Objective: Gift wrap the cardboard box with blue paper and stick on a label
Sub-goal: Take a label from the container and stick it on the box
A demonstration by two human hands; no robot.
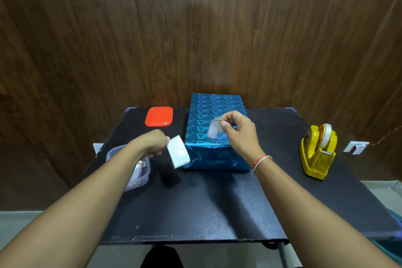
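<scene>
Wrapped box lies flat, long axis pointing away toward wall

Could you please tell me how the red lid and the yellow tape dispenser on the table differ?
The red lid lies flat at the table's far left; the yellow tape dispenser stands upright on the right. The red lid is a plain rounded rectangle; the yellow tape dispenser carries a tape roll. Neither is touched by a hand; both rest on the black table.
</scene>
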